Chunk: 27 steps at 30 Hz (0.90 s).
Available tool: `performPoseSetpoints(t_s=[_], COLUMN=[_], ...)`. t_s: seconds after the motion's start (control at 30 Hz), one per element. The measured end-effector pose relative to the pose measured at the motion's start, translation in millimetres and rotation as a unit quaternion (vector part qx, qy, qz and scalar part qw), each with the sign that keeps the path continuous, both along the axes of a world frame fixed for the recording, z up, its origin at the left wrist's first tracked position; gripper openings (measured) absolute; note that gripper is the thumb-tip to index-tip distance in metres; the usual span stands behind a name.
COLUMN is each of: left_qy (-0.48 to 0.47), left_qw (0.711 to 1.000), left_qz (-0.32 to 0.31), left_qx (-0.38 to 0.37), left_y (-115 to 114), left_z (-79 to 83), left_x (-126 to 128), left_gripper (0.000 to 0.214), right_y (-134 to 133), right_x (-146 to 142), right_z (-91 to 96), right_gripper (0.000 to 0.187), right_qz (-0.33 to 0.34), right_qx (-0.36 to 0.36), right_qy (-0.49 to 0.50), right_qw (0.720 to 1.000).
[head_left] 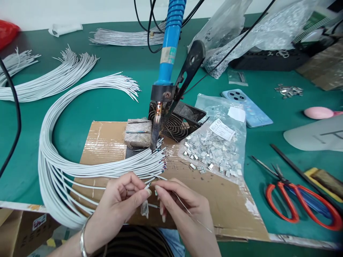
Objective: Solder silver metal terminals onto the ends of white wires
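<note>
My left hand (122,201) pinches the end of a thin white wire (147,186) and a small metal part (145,208) hangs under its fingertips. Close beside it, my right hand (178,203) pinches a thin silvery solder wire (187,210) that trails back over the wrist. Both hands hover over a taped cardboard sheet (227,200). Just beyond them lies a looped bundle of white wires (80,167) with stripped ends. A blue-handled soldering iron (167,53) stands fixed in a black bracket, its tip (154,137) pointing down at the wire ends.
A small fan (177,123) sits behind the iron. A clear bag and loose heap of small metal clips (211,153) lie to the right. Red-handled scissors (297,200), a blue phone (248,107) and more white wire bundles (53,78) lie on the green table.
</note>
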<state>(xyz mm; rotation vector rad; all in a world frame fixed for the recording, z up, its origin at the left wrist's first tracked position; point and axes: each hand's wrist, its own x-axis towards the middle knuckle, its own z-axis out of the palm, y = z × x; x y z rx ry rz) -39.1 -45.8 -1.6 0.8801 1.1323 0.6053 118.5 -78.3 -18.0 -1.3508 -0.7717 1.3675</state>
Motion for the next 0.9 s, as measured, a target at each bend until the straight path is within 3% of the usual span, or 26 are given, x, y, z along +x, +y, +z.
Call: performPoseSetpoints(t_s=[0.43,0.53,0.63,0.7,0.73,0.83,0.87,0.9], left_qy=[0.008,0.045,0.122,0.188,0.220,0.276,0.272,0.258], left_qw=[0.999,0.997,0.978,0.938,0.902,0.730,0.686,0.670], left_qz=[-0.029,-0.036,-0.073,-0.109,-0.124,-0.191,-0.233,-0.280], left_qx=[-0.008,0.047,0.150,0.270,0.351,0.595,0.634,0.637], left_y=[-2.9,-4.3,-10.0,-16.1,-19.0,-23.2,-22.2,-20.1], left_z=[3.7,2.0,-3.5,-8.4,-10.3,-10.9,-9.4,-7.4], left_x=[-0.2,0.3,2.8,5.9,7.6,10.9,10.7,9.6], left_gripper=[0.036,0.029,0.022,0.017,0.015,0.025,0.029,0.031], right_y=[2.8,1.2,0.4,-0.2,-0.5,-2.8,-3.9,-5.2], right_x=[4.7,4.3,8.5,15.7,20.5,36.2,40.8,44.6], right_z=[-10.7,-6.5,-6.3,-10.0,-12.6,-20.5,-22.5,-24.1], right_gripper=[0.013,0.015,0.015,0.017,0.019,0.023,0.023,0.023], right_qz=[0.052,0.026,-0.009,-0.029,-0.041,-0.084,-0.097,-0.105], right_qx=[0.006,-0.013,-0.030,-0.039,-0.041,-0.035,-0.033,-0.031], right_qy=[0.082,0.070,0.048,0.032,0.024,0.003,-0.002,-0.005], right_qw=[0.995,0.997,0.998,0.998,0.998,0.996,0.995,0.994])
